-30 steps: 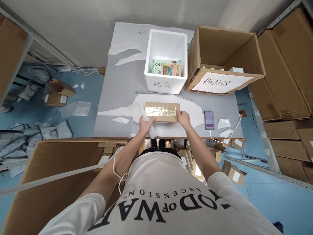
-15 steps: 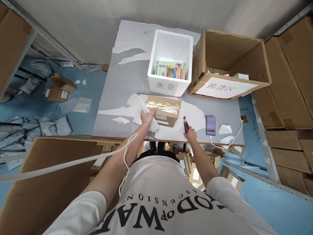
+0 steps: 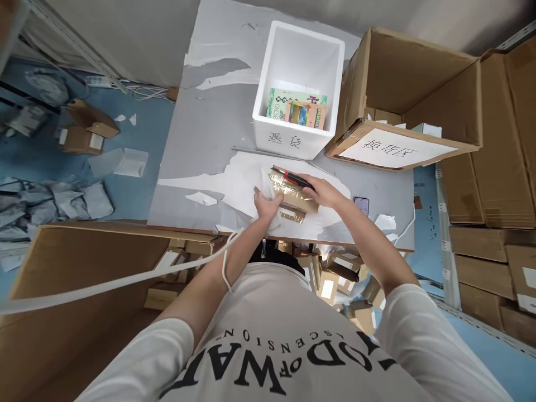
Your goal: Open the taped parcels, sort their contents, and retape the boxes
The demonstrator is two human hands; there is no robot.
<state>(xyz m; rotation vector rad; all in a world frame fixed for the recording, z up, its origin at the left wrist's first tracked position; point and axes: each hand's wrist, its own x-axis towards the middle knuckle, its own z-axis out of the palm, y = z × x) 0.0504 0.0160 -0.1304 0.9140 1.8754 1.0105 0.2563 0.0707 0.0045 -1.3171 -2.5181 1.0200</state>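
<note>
A small cardboard box [image 3: 305, 202] with shiny tape over it sits tilted near the front of the table. My left hand [image 3: 267, 206] grips its left end, with translucent white wrapping [image 3: 266, 178] around the fingers. Closed around a red and black utility knife [image 3: 293, 177], my right hand [image 3: 325, 193] is over the right part of the box. The knife lies along the far upper edge of the box, its tip pointing left; whether the blade touches the tape I cannot tell.
Behind stand a white foam box [image 3: 262, 120] holding colourful printed packs and a large open carton [image 3: 352, 131]. A phone [image 3: 361, 206] with a white cable lies at right. Torn paper [image 3: 201, 198] is at left. A big carton [image 3: 84, 234] stands against the table's front left.
My right hand has brought the knife from the table's front up and left onto the box. The box has tilted and turned in my left hand. The view has shifted slightly.
</note>
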